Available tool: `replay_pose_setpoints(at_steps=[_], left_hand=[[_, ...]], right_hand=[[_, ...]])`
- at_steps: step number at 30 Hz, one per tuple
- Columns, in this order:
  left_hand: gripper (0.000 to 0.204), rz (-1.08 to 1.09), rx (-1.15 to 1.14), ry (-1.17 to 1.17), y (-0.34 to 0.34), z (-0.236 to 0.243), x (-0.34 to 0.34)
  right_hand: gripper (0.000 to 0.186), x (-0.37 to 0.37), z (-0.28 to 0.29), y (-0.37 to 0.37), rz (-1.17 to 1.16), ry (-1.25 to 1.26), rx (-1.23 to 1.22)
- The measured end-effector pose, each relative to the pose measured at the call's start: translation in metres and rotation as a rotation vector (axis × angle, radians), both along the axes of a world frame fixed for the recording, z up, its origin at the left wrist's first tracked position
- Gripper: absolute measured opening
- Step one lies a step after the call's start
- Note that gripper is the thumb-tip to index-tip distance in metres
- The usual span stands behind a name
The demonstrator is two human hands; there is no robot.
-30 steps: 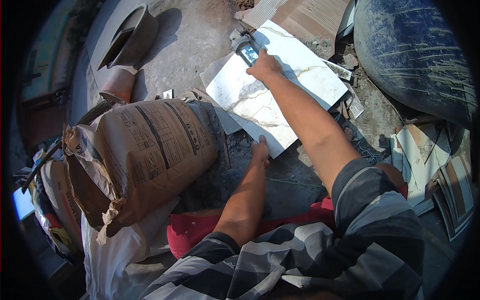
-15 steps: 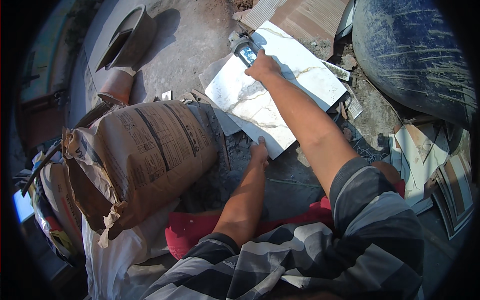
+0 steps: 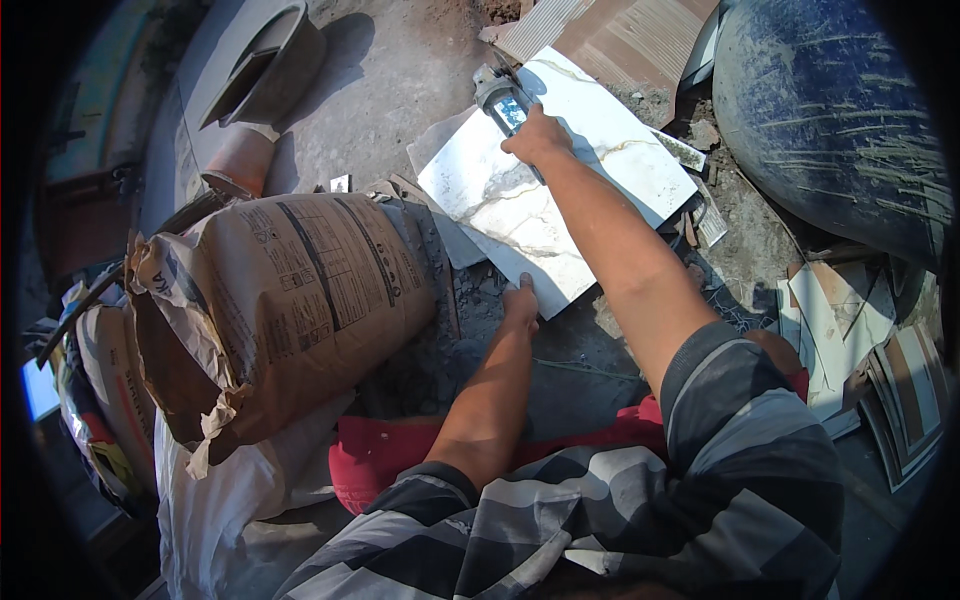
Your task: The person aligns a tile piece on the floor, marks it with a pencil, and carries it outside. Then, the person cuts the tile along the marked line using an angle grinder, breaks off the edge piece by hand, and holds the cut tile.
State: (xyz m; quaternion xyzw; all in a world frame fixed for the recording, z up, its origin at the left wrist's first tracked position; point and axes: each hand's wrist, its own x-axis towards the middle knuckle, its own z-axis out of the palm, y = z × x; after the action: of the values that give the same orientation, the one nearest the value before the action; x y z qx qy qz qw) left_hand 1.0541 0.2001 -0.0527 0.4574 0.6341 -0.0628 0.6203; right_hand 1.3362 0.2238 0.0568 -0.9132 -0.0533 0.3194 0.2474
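Observation:
A white marble-patterned tile (image 3: 610, 150) with grey and gold veins lies tilted across the rubble in front of me. My right hand (image 3: 538, 138) is closed around the body of an angle grinder (image 3: 506, 105), whose disc end lies over the tile's far left edge. At the tile's near edge, my left hand (image 3: 521, 303) grips the rim, its thumb on top and the other fingers hidden below. Another pale slab (image 3: 455, 245) pokes out from under the tile's left side.
An open brown paper sack (image 3: 320, 280) stands on the left. Behind it are an orange bucket (image 3: 240, 160) and a tilted grey tub (image 3: 275, 65). A large scratched blue drum (image 3: 835, 120) is at the far right, above broken tile pieces (image 3: 835, 310). Ridged brown tiles (image 3: 625, 40) lie beyond.
The whole scene has shifted slightly in view. The grinder and my right hand stay at nearly the same place on the tile; my left hand keeps its hold on the edge.

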Motion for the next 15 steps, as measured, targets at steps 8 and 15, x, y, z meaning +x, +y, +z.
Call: replay_pose_setpoints(at_steps=[8, 15], left_hand=[[0.045, 0.013, -0.042, -0.01, 0.0002, 0.0028, 0.0003], [0.044, 0.028, -0.019, -0.024, -0.0007, 0.0057, 0.0024]], right_hand=[[0.093, -0.0006, 0.0015, -0.0017, 0.003, 0.016, 0.006], [0.093, -0.0021, -0.0002, -0.0043, 0.001, 0.008, -0.004]])
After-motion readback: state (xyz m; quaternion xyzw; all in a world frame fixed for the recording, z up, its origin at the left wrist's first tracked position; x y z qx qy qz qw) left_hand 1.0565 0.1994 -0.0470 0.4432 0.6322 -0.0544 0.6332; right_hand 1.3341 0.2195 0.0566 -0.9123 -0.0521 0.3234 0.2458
